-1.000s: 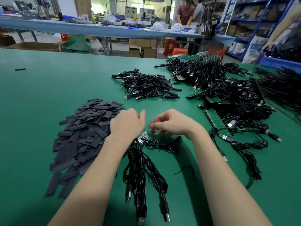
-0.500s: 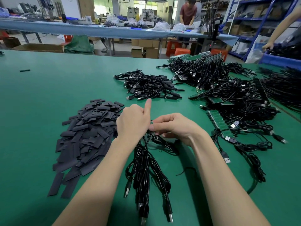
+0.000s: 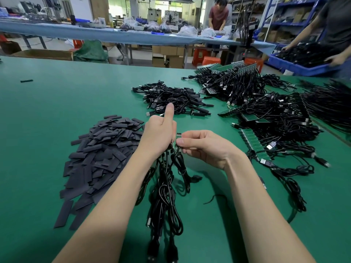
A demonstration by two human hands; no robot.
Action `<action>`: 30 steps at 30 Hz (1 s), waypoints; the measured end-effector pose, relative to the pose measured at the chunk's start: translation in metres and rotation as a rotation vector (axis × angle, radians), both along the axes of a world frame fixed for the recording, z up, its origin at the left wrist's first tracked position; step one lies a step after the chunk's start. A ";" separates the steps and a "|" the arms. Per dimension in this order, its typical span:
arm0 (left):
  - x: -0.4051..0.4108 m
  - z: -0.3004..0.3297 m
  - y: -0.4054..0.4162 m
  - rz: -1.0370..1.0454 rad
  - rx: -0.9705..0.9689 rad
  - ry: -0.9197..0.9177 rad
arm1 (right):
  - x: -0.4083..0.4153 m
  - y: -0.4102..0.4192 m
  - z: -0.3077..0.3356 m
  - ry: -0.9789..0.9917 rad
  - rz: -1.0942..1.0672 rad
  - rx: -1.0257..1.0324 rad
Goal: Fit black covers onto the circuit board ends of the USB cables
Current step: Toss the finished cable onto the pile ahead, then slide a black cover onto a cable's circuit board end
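The left hand (image 3: 158, 136) grips a bundle of USB cables (image 3: 165, 194), index finger raised. The right hand (image 3: 205, 148) pinches one circuit board end (image 3: 179, 137), upright. The black covers (image 3: 102, 149) lie left of the bundle, nearer the left hand.

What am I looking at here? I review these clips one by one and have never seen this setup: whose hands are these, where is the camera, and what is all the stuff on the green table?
There is no machine: a person works bare-handed, and the single camera sits on their head, looking forward and down. The left hand grips a bundle of USB cables that hang toward the viewer, index finger pointing up. The right hand pinches a small circuit board at the top of that bundle. On the green table lie a pile of flat black covers to the left and heaps of more cables, some with green boards, to the right. Other workers stand behind.
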State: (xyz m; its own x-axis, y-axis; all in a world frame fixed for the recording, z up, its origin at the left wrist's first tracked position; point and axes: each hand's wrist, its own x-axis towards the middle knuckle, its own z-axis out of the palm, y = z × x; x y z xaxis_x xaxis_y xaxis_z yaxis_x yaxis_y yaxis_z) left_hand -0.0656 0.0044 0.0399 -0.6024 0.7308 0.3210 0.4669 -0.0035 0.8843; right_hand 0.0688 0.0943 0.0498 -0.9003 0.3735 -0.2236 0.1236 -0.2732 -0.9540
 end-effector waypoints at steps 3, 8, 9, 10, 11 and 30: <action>-0.006 -0.002 -0.005 -0.096 -0.176 0.031 | 0.006 0.008 0.007 -0.014 -0.186 0.088; -0.004 -0.005 -0.007 -0.124 -0.386 0.093 | 0.011 0.018 0.009 0.035 -0.609 0.226; -0.001 -0.005 -0.007 -0.090 -0.394 0.105 | 0.010 0.018 0.010 0.044 -0.610 0.247; 0.001 -0.006 -0.007 -0.054 -0.373 0.118 | 0.008 0.016 0.011 0.046 -0.593 0.259; 0.003 -0.007 -0.006 -0.017 -0.332 0.133 | 0.006 0.015 0.011 0.048 -0.576 0.265; 0.022 -0.007 0.005 -0.187 0.122 -0.610 | -0.004 0.009 0.036 -0.021 -0.471 0.481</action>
State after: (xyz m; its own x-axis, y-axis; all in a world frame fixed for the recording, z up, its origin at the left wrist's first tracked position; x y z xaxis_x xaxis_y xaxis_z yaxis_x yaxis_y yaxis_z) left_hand -0.0434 0.0090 0.0328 -0.5692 0.8207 0.0489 -0.1369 -0.1533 0.9786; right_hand 0.0652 0.1033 0.0855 -0.6142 0.7876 0.0499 0.1152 0.1520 -0.9817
